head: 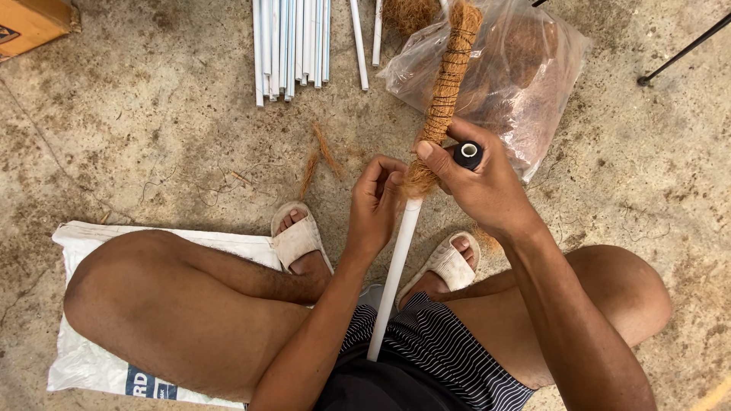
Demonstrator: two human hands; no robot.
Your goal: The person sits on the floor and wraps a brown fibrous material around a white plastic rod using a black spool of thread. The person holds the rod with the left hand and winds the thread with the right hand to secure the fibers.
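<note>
Pinching the brown coir wrap [445,91] at its lower edge, the left hand [375,204] steadied the white pipe [394,274] over the lap; the right hand [480,186] had its fingers curled around a black thread spool [468,154] beside it.

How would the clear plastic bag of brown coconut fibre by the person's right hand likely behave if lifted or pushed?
The clear plastic bag of brown coconut fibre would probably sag and change shape, since its film is crumpled and slack. It likely feels light for its bulk, the filling being loose fibre. Pushed across the rough concrete floor, it would probably drag or crumple, not roll.
</note>
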